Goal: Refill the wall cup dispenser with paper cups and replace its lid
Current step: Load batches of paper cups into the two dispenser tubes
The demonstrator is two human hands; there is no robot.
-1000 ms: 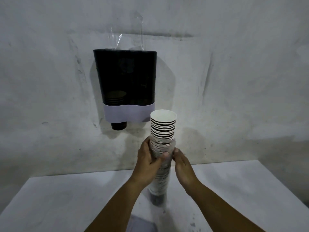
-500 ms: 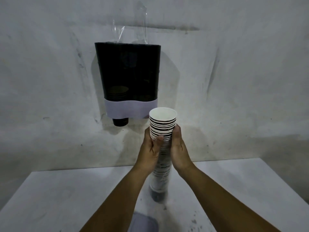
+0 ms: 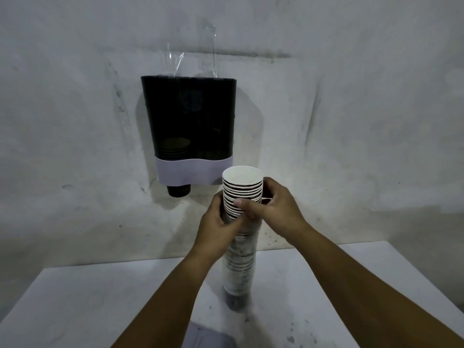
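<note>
Standing on white table [image 3: 75, 297], cup stack [image 3: 239, 259], scuffed grey wall [image 3: 351, 96]

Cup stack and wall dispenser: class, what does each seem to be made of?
Cup stack: likely paper, matt white inside, thin rolled rims. Wall dispenser: probably dark tinted plastic, slightly glossy and see-through, since cups show faintly inside; its pale lower band looks opaque, material unclear.

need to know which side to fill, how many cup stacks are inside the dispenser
1 visible: a short stack of cups low in the left side of the dispenser. The right side looks empty, though its dark front could hide cups.
</note>
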